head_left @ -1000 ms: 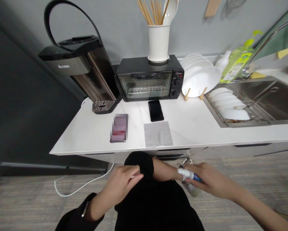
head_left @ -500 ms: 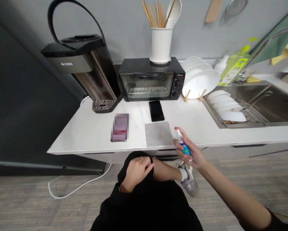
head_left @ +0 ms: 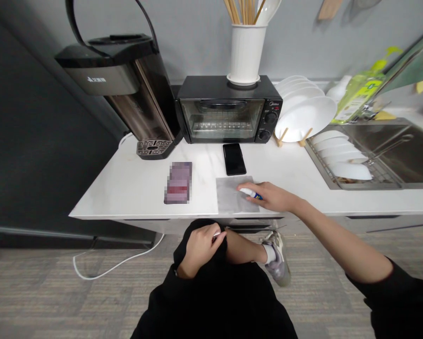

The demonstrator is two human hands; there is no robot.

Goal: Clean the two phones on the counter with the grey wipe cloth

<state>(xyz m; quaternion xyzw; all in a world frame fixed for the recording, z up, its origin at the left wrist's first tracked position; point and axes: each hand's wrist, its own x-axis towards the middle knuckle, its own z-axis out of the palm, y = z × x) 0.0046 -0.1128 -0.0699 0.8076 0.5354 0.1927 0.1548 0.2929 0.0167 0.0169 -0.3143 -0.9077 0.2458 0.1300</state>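
Observation:
My right hand (head_left: 272,196) is wrapped round a small spray bottle (head_left: 250,192) with a white nozzle and blue body. The bottle is tipped nearly flat, its nozzle pointing left over a thin grey cloth (head_left: 228,197). That cloth lies spread at the counter's front edge. Just behind it rests a black smartphone (head_left: 234,159), screen up. My left hand (head_left: 201,245) lies curled on my knee. A small shiny thing (head_left: 216,234) shows between its thumb and forefinger, too small to name.
A pixelated flat purple item (head_left: 179,182) lies on the white counter (head_left: 126,188). Behind stand a water dispenser (head_left: 126,89), a toaster oven (head_left: 225,113) bearing a white utensil holder (head_left: 247,52), and racked plates (head_left: 308,117). At right is a sink (head_left: 395,155) with bowls.
My right hand has moved left and tipped the spray bottle from upright to nearly flat above the cloth. My left hand stays on my knee; the shiny thing in it now shows.

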